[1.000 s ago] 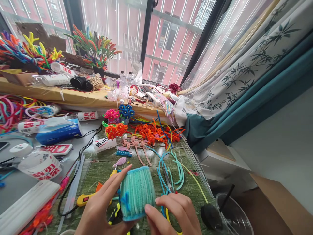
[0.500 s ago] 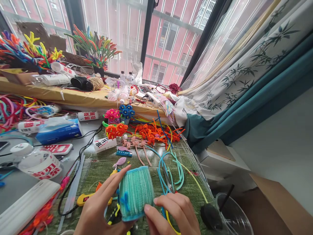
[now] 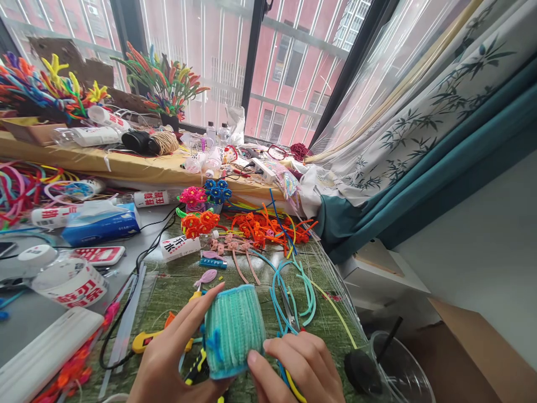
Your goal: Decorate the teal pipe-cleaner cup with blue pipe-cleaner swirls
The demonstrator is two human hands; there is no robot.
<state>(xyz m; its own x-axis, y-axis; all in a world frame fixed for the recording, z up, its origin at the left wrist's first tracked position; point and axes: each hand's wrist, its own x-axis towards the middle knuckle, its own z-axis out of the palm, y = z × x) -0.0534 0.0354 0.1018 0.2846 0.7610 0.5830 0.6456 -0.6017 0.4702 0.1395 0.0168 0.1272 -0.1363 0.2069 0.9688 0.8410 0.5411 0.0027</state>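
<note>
A teal, ribbed, fuzzy cylinder (image 3: 237,330) with light blue rims and a small blue piece on its left side is held up at the lower middle. My left hand (image 3: 172,350) grips it, fingers along the upper left and thumb beneath. The thumb and index fingertips of my right hand (image 3: 300,366) touch its lower right side. Behind my right hand lie scissors (image 3: 289,313) among light blue and mint stems (image 3: 309,299). A yellow-handled tool (image 3: 145,340) is left of my left hand.
Orange pipe-cleaner flowers (image 3: 199,224), a water bottle (image 3: 180,248) and a teal lighter (image 3: 212,263) lie beyond the hands. A blue tissue pack (image 3: 103,224) and white glue gun-like bar (image 3: 54,350) are left. A clear cup (image 3: 403,372) stands lower right.
</note>
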